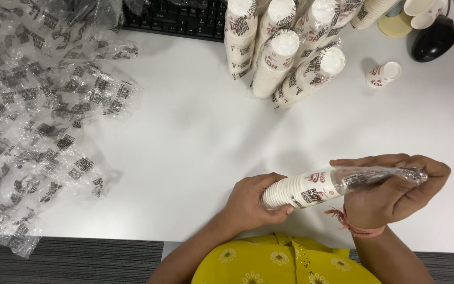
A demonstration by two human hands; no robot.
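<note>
A stack of white paper cups (pixel 303 190) lies sideways between my hands, its right part inside a clear printed plastic sleeve (pixel 379 176). My left hand (pixel 250 202) grips the bare left end of the stack. My right hand (pixel 395 192) is closed around the sleeve at the right end, a red thread band on its wrist. Both hands hover low over the near edge of the white table (pixel 195 137).
Several wrapped cup stacks (pixel 285 52) lie at the back centre. One loose cup (pixel 383 74) lies on its side to their right. A heap of empty plastic sleeves (pixel 32 115) fills the left. A black keyboard (pixel 177 18) and black mouse (pixel 434 38) sit at the far edge.
</note>
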